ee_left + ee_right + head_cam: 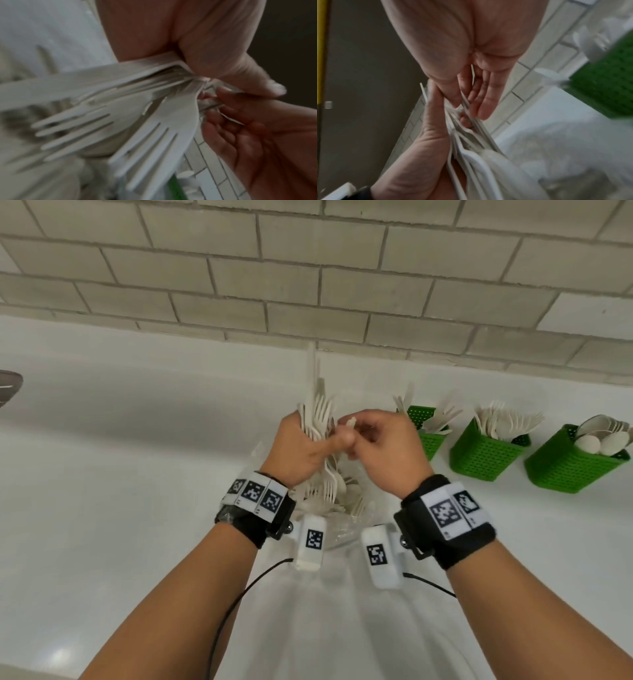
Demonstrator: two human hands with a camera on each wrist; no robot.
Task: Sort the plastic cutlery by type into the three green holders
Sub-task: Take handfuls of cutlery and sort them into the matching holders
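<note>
My left hand (308,436) grips a bundle of white plastic cutlery (320,412), mostly forks with a knife standing tallest, held above a clear bag of cutlery (342,505). My right hand (352,436) pinches the end of one white piece (350,423) at the bundle. In the left wrist view the fork tines (154,128) fan out below my thumb. The right wrist view shows the handles (471,146) pressed between both hands. Three green holders stand to the right: the left holder (430,445), the middle holder (486,455) with forks, and the right holder (575,470) with spoons.
The white counter (120,440) runs back to a grey tiled wall (308,268). A grey object (8,386) pokes in at the far left edge. Black cables (239,594) hang from my wrist cameras.
</note>
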